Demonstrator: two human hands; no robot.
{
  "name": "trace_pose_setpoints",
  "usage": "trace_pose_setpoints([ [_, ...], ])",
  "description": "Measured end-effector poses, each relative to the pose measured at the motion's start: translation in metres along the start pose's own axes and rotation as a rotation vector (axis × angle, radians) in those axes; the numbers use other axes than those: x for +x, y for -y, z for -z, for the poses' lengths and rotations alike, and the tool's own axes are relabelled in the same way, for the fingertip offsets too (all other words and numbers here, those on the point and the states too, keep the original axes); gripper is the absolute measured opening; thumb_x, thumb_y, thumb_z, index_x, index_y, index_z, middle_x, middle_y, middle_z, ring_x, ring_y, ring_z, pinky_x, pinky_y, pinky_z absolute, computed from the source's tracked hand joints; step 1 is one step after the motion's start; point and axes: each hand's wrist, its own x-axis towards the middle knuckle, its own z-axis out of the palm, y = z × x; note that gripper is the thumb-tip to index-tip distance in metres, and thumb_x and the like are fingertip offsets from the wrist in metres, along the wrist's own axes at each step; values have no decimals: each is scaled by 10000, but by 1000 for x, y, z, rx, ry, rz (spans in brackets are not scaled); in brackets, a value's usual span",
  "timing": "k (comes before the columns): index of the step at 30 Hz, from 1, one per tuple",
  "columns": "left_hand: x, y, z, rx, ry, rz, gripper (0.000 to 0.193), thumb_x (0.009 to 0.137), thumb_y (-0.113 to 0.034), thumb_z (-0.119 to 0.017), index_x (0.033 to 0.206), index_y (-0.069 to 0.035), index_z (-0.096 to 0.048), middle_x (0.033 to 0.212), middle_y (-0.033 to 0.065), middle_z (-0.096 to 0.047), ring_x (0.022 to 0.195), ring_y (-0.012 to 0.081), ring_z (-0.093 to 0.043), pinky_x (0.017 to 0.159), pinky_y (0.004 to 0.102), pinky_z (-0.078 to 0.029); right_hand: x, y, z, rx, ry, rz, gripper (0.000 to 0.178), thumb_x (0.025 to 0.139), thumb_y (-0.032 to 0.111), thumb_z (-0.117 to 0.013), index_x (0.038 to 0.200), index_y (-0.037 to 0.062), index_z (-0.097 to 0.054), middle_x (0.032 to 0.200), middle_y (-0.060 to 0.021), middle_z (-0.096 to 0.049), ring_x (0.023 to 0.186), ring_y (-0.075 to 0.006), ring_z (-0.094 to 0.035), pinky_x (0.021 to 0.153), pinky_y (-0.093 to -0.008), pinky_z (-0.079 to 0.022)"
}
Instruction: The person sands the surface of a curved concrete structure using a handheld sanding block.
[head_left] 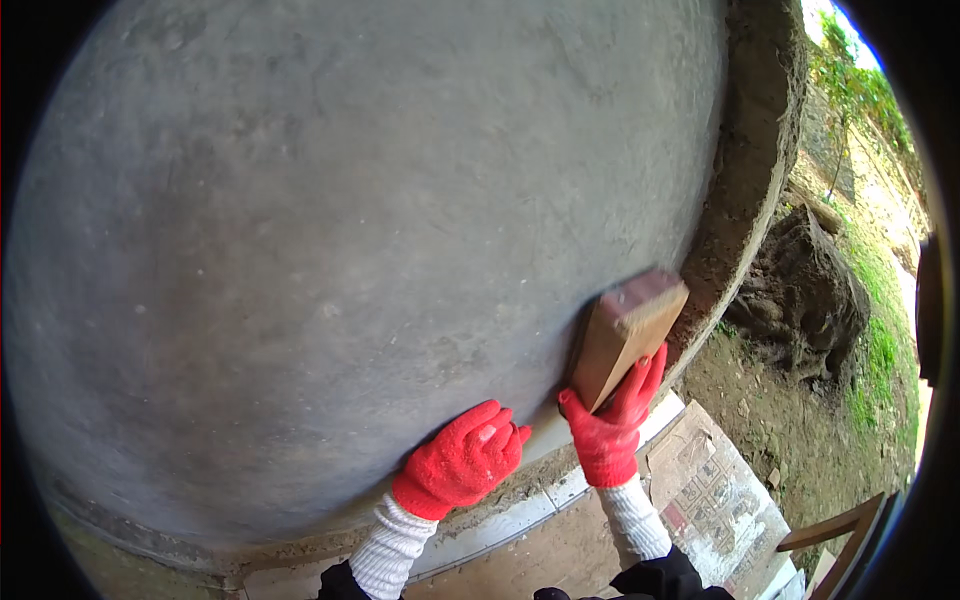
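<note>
A wooden block [625, 340] with a worn, reddish-brown end leans against the smooth grey cement wall [330, 220], close to the wall's right edge. My right hand [612, 430], in a red glove, grips the block's lower end, fingers along its right side and thumb on the left. To its left, my left hand [465, 462] wears a matching red glove. Its fingers are curled in, and nothing shows in them; it rests at or just off the wall's lower part. A pale spot shows at one fingertip.
A rough cement rim [745, 180] borders the wall on the right. Below runs a strip of white tiles [500, 530]. A stained board [715, 490] lies at the lower right, near a wooden frame [840, 530]. Beyond are a dark stump-like mass [805, 290] and grass [880, 360].
</note>
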Motion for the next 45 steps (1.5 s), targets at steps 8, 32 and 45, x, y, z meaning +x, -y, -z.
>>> trace_pose_setpoints([
  [8,9,-1,6,29,11,-7,176,804,-170,-729,886,-90,-596,893,37,-600,948,208,-568,932,355,-485,-80,-22,-20,-25,54,-90,1332,577,234,-913,1549,279,-3,1512,-343,-134,1319,-571,-312,1010,-576,-386],
  [32,7,0,3,19,-10,-41,211,808,-160,-706,944,-66,-574,891,59,-594,933,226,-576,942,371,-489,-46,-23,-9,-45,35,-31,1290,577,190,-905,1543,254,-51,1494,-353,-162,1300,-555,-349,980,-554,-419],
  [45,0,-6,-12,-5,-112,-24,158,845,-177,-652,906,-56,-572,890,85,-592,967,237,-572,983,391,-465,-25,-47,22,-120,225,286,1442,528,292,-937,1528,194,96,1462,-417,-118,1292,-616,-302,950,-620,-419],
])
